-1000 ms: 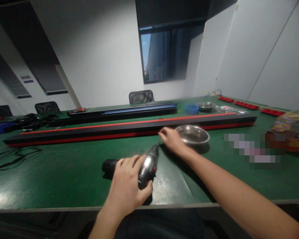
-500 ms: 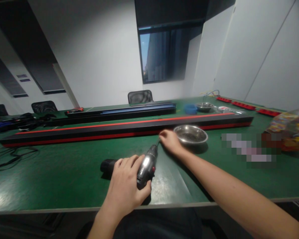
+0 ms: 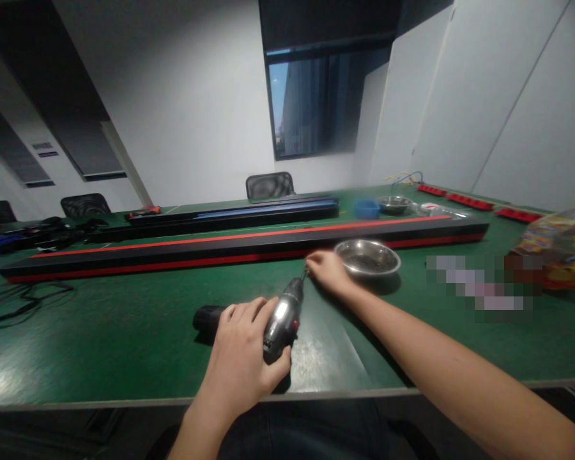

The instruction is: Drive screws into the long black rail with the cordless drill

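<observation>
My left hand [image 3: 242, 358] is wrapped round a grey and black cordless drill [image 3: 283, 314], which lies on its side on the green table with its nose pointing away from me. From the chuck a thin bit [image 3: 304, 273] reaches to the fingertips of my right hand [image 3: 328, 271]. Those fingers are pinched together at the bit's tip; anything small between them is too hidden to make out. Just right of that hand stands a shallow metal bowl [image 3: 378, 271], with small dark contents. Behind both hands lies a long black and red bar [image 3: 182, 252].
More long dark bars [image 3: 230, 215] lie farther back, near a blue bowl [image 3: 367, 209] and a second metal bowl [image 3: 393, 204]. Black cables [image 3: 26, 297] lie at left. A plastic jar [image 3: 563, 249] stands at right, and the table's front edge [image 3: 326, 396] is close to me.
Both hands and the drill are almost unmoved. Slightly more of the thin bit shows near my right fingertips.
</observation>
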Motion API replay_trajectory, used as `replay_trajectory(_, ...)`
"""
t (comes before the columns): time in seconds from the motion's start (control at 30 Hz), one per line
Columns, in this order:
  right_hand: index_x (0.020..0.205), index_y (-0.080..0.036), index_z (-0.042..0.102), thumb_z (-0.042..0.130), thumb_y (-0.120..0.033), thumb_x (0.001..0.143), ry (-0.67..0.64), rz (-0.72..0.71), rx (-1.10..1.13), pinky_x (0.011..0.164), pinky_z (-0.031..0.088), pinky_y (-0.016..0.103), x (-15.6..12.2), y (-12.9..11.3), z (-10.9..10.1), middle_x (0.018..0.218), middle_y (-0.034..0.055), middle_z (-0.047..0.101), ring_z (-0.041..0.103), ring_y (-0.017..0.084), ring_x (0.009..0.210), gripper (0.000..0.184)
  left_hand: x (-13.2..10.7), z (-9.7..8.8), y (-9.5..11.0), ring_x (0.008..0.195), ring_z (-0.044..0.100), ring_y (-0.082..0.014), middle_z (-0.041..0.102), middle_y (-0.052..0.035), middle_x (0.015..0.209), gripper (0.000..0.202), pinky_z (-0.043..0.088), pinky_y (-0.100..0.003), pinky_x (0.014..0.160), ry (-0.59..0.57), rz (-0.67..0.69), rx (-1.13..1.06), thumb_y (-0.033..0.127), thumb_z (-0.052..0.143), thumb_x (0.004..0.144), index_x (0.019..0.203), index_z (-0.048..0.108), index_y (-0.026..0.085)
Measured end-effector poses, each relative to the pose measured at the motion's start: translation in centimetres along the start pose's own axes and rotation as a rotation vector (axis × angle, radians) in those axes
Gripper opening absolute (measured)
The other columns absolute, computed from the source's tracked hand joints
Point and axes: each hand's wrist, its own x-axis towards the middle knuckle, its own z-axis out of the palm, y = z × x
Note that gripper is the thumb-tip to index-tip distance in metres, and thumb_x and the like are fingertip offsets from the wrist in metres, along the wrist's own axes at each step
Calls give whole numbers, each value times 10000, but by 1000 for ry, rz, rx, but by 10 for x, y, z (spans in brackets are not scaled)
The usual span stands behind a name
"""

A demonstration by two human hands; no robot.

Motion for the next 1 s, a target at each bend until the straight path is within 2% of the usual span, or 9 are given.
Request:
replay_trajectory(0.43,1048,-106,782,643,-129,920,63,-62,-36,876,537,268,1,5,2,1055,130,780,740,192,942,191,-1,0,0,1200,551,-333,606,-90,1360,652,360,-531,1089,18,2,-2,379,676,811,1435,517,273)
replay_trajectory(0.7,1002,-112,802,570,-166,950,35,-66,-64,855,527,270,2,7,2,1010,127,787,742,211,930,244,-1,2,0,1203,549,-329,602,-83,1370,661,356,-531,1091,6,0,-4,381,673,814,1444,502,274)
replay_trajectory(0.8,1035,-108,801,559,-131,923,24,-41,-53,866,524,265,4,9,3,1019,122,786,739,211,950,267,0,2,-1,1192,552,-331,606,-92,1359,654,356,-536,1087,14,5,-7,377,679,809,1431,513,265)
replay_trajectory(1.0,1107,-83,777,512,-45,875,-41,38,62,783,545,229,7,10,3,978,107,786,735,161,798,355,0,1,0,1202,543,-330,603,-92,1360,654,349,-535,1094,12,-3,-10,381,675,815,1437,508,266)
